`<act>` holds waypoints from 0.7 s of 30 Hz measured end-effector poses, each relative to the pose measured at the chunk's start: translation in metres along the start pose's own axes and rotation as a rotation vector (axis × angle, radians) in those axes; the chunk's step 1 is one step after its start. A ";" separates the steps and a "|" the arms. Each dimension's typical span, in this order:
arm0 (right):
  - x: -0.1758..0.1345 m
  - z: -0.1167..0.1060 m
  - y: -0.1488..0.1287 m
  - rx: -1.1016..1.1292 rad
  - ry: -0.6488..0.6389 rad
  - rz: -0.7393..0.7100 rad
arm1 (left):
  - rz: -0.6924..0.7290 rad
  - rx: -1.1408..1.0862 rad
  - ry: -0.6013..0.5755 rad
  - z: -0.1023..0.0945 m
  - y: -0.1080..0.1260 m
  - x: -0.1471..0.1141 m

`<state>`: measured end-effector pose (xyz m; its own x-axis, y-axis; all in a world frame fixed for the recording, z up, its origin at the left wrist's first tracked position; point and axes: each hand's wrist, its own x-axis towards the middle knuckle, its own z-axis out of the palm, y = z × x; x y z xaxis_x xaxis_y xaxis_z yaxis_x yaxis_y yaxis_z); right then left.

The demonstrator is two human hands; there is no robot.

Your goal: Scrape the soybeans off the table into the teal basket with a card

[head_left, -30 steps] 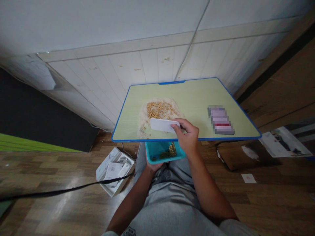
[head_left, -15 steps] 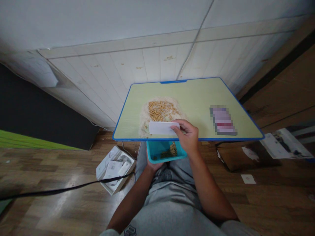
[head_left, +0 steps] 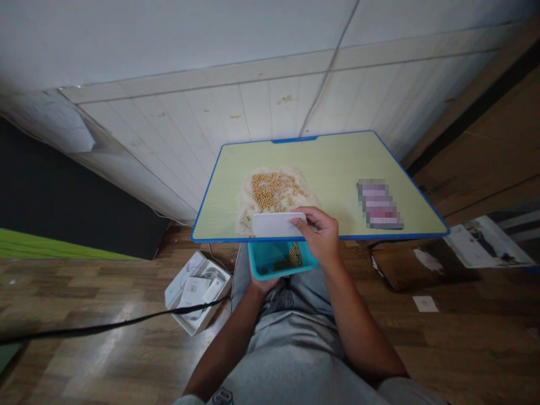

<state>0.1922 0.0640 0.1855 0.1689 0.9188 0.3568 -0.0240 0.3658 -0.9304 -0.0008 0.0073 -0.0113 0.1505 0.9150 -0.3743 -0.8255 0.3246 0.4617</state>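
My right hand [head_left: 321, 232] pinches the right end of a white rectangular card [head_left: 273, 225]. The card stands on its long edge on the folding table [head_left: 337, 163], close to the near blue rim. Just beyond it lies a heap of yellow beans, probably soybeans [head_left: 264, 194], ringed by pale grains that look like rice [head_left: 244, 211]. Below the table's near edge, my left hand [head_left: 262, 284] holds a turquoise plastic tray [head_left: 261, 274] from underneath, its fingers mostly hidden. Some beans [head_left: 295, 256] are gathered at the tray's right side.
A phone-like rectangle [head_left: 379, 205], pixelated, lies on the table's right side. An open white box [head_left: 198, 292] with papers and cables sits on the floor at left, a black strap [head_left: 126, 323] passing across it. A brown box [head_left: 405, 267] is at right; a wall [head_left: 189, 118] stands behind.
The white card has come slightly nearer the table's front edge in my right hand. My left hand and the tray stay beneath the edge. The whole view has shifted slightly.
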 end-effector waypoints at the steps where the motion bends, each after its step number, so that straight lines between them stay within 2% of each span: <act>1: 0.000 0.000 -0.001 -0.003 -0.005 0.003 | -0.005 0.003 -0.024 0.000 0.002 0.000; 6: 0.000 0.003 -0.005 -0.012 -0.006 -0.018 | -0.038 -0.016 -0.087 0.002 0.012 -0.004; 12: -0.001 0.008 -0.006 -0.001 -0.030 -0.044 | -0.054 -0.122 -0.078 0.006 0.016 -0.008; 17: -0.002 0.014 -0.001 -0.001 -0.073 -0.059 | -0.028 -0.130 -0.074 0.004 0.013 -0.004; 21: -0.004 0.018 0.001 0.000 -0.073 -0.070 | 0.011 -0.081 -0.017 -0.001 0.009 -0.001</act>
<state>0.1738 0.0638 0.1848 0.0983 0.8994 0.4260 -0.0148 0.4293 -0.9030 -0.0091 0.0092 -0.0071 0.1495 0.9225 -0.3558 -0.8685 0.2945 0.3986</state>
